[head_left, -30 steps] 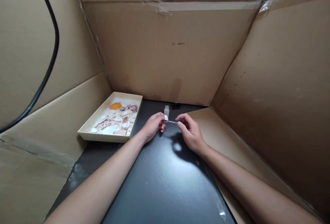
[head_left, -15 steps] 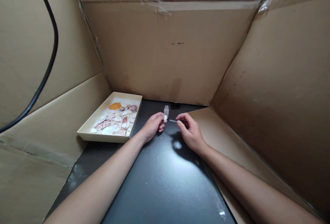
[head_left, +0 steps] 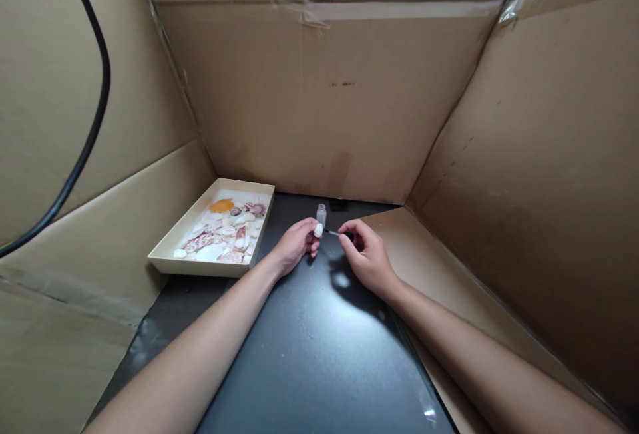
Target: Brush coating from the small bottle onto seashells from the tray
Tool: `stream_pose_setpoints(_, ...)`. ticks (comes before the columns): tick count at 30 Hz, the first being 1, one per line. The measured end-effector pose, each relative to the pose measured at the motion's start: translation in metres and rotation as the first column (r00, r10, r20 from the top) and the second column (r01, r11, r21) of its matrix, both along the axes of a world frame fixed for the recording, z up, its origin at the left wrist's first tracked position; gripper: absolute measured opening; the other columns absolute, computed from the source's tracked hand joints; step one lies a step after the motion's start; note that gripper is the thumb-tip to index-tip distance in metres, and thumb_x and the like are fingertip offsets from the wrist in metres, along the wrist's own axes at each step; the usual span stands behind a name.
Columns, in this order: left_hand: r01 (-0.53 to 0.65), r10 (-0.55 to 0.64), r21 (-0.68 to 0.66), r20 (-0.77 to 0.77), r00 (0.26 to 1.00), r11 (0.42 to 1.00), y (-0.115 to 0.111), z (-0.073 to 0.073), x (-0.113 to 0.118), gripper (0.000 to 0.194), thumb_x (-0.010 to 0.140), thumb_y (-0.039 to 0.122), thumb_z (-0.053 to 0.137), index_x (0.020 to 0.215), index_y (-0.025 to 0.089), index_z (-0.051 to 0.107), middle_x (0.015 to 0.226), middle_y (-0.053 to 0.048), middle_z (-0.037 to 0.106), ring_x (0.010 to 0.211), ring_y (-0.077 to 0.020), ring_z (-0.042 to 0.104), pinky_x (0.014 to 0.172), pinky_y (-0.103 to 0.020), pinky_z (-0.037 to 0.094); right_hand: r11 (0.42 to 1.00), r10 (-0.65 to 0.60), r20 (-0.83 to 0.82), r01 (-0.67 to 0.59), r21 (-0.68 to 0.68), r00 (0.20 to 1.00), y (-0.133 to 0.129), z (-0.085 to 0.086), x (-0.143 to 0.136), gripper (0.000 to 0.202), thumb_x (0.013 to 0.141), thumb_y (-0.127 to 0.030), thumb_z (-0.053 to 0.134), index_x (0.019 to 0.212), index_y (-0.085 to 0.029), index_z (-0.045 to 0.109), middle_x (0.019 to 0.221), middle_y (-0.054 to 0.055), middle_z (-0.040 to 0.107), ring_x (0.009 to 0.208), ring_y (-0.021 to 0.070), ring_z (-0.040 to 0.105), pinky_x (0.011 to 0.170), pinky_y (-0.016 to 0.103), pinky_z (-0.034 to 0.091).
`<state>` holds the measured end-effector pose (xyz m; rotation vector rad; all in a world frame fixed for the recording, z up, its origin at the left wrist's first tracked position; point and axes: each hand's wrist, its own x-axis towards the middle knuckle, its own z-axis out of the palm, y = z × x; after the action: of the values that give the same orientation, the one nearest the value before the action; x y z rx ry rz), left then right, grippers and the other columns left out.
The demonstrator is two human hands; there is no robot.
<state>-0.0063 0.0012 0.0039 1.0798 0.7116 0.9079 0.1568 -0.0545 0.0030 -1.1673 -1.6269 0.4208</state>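
Between the thumb and fingers of my left hand (head_left: 295,246) is a small white shell (head_left: 318,229). My right hand (head_left: 369,258) pinches the dark cap of a thin applicator brush (head_left: 332,232), whose stem points left toward the shell. The brush tip is close to the shell; whether the two touch I cannot tell. Just behind both stands a small clear bottle (head_left: 321,213), upright and without a cap, on the dark tabletop (head_left: 299,354).
A cream tray (head_left: 200,267) at the left holds several shells (head_left: 204,239) and an orange piece (head_left: 221,206). Cardboard walls (head_left: 319,121) enclose the table at the back and both sides. A black cable (head_left: 102,88) hangs at upper left.
The shell has turned slightly in my left fingers, and the right hand has tilted a little, showing more of the dark cap. The bottle and tray stand as before.
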Motion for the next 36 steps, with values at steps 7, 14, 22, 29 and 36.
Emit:
stream_pose_setpoints(7,0.005,-0.005,-0.004,-0.024,1.0,1.0,-0.0009,0.0012,-0.0003,0.012,0.079,0.026,0.052,0.076,0.017,0.044,0.067,0.003,0.051,0.041,-0.0037,0.039,0.038,-0.017,0.023,1.0,0.006,0.035,-0.006,0.003,0.999,0.0009,0.0004,-0.0003,0.007,0.085,-0.024,0.054,0.086,-0.019,0.059,0.075,0.0,0.054,0.06,0.0124,0.045,0.058,0.025,0.038)
stream_pose_setpoints(14,0.023,-0.023,-0.02,-0.003,1.0,1.0,-0.001,0.0011,0.0,0.018,0.084,0.03,0.051,0.075,0.017,0.043,0.064,0.003,0.047,0.041,-0.0022,0.034,0.04,-0.015,0.019,1.0,0.015,0.041,-0.016,0.015,0.999,-0.0004,0.001,-0.0008,0.007,0.085,-0.023,0.054,0.083,-0.019,0.058,0.073,0.0,0.054,0.059,0.0123,0.045,0.057,0.025,0.037)
stream_pose_setpoints(22,0.02,-0.019,-0.024,0.005,1.0,1.0,-0.0006,-0.0006,-0.0004,0.02,0.087,0.033,0.05,0.077,0.017,0.042,0.063,0.004,0.046,0.04,-0.0025,0.033,0.04,-0.014,0.02,1.0,0.018,0.057,-0.019,0.015,0.998,-0.0015,0.0028,-0.0011,0.006,0.084,-0.023,0.054,0.083,-0.019,0.058,0.073,0.0,0.053,0.058,0.0118,0.046,0.056,0.024,0.037)
stream_pose_setpoints(29,0.028,-0.028,-0.019,0.006,1.0,0.999,0.0,-0.0018,-0.0005,0.022,0.087,0.035,0.05,0.077,0.018,0.041,0.061,0.005,0.043,0.04,-0.0027,0.032,0.04,-0.014,0.021,0.999,0.036,0.051,-0.037,0.025,0.998,-0.0027,0.0028,-0.0012,0.007,0.085,-0.023,0.053,0.084,-0.019,0.058,0.074,0.0,0.054,0.059,0.0115,0.046,0.056,0.024,0.038)
stream_pose_setpoints(36,0.025,-0.025,-0.02,0.01,1.0,0.999,0.0009,-0.0028,-0.0004,0.023,0.086,0.035,0.051,0.076,0.018,0.04,0.06,0.005,0.043,0.04,-0.0029,0.032,0.04,-0.015,0.022,0.999,0.04,0.065,-0.042,0.021,0.997,-0.003,0.0039,-0.0011,0.005,0.084,-0.022,0.054,0.082,-0.019,0.058,0.073,0.0,0.054,0.059,0.0119,0.046,0.056,0.024,0.038)
